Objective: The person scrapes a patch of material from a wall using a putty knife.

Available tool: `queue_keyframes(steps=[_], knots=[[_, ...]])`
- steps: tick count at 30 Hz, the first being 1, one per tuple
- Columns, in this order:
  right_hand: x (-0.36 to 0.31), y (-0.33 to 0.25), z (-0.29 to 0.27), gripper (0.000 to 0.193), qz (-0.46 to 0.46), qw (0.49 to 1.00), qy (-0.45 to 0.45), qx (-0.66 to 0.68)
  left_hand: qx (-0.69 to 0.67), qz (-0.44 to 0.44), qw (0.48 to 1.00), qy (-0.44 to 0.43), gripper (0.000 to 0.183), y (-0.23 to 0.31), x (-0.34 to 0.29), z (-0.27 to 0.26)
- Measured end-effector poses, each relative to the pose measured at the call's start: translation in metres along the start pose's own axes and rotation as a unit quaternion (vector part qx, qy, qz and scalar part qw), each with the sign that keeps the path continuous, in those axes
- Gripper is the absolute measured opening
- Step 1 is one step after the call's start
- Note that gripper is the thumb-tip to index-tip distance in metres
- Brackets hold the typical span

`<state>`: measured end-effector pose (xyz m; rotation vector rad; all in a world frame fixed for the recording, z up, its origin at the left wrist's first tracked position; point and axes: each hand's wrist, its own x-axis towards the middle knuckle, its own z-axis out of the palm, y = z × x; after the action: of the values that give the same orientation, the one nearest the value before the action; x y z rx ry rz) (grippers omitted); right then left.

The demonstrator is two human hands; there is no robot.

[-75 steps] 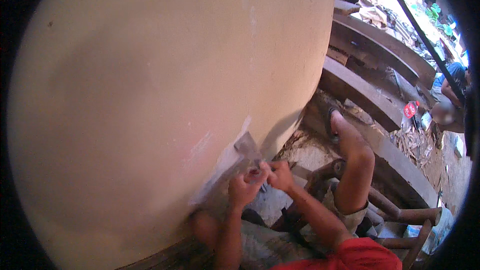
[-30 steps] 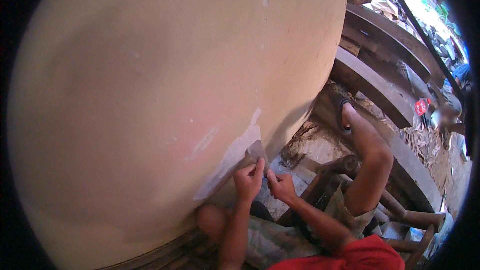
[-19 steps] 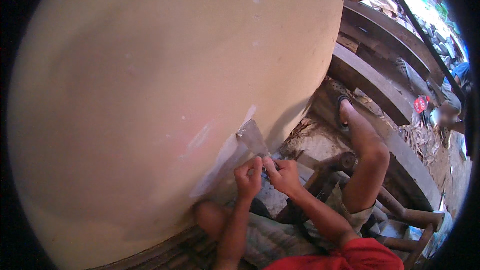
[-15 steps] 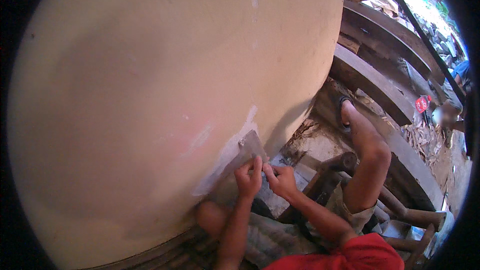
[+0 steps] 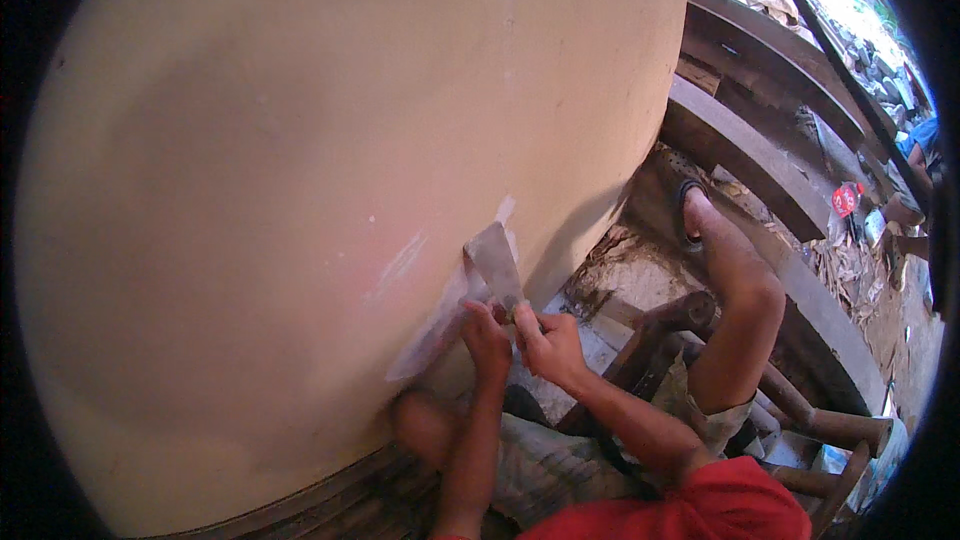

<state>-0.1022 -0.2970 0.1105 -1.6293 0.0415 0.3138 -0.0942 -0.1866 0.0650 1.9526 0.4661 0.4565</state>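
Note:
A putty knife (image 5: 494, 258) with a wide greyish blade is gripped by its handle in my right hand (image 5: 553, 348), fingers wrapped and thumb along the top. Its blade points up and away, over a pale smeared patch of filler (image 5: 425, 345) on a large cream wall (image 5: 250, 190). Whether the blade edge touches the wall I cannot tell. My left hand (image 5: 487, 338) is closed just left of the knife's neck, close beside the right hand. What its fingers hold, if anything, is hidden.
Long beams (image 5: 745, 145) lie along the right, with a rusty pipe frame (image 5: 810, 425) near my bent leg (image 5: 738, 290). Farther right are a red-labelled bottle (image 5: 847, 199) and another person (image 5: 915, 165), partly in view. A dark pole (image 5: 840, 55) crosses the upper right.
The knife blade has turned more upright and shifted slightly up and left. My left hand has moved a little left and down, its fingers now curled in beside the handle.

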Motion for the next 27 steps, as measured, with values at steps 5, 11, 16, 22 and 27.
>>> queue_keyframes(steps=[5,11,16,22,27], knots=[[-0.001,0.008,0.008,0.048,-0.035,0.999,0.018,0.005,-0.161,-0.092,0.983,0.003,0.061,0.005,0.010,-0.007],[-0.005,-0.003,0.004,0.051,-0.053,0.997,0.038,0.033,-0.183,-0.097,0.978,0.013,0.059,0.002,0.007,-0.003],[-0.006,0.013,0.018,0.053,-0.060,0.997,0.045,0.032,-0.130,-0.063,0.990,-0.004,0.058,-0.026,0.009,-0.004],[-0.014,-0.008,0.013,0.052,-0.021,0.997,0.021,0.074,-0.138,-0.035,0.989,0.039,0.062,0.000,0.009,-0.006],[-0.015,0.009,0.018,0.052,-0.019,0.996,0.026,0.085,-0.214,-0.051,0.975,-0.039,0.062,-0.006,0.008,-0.014]])
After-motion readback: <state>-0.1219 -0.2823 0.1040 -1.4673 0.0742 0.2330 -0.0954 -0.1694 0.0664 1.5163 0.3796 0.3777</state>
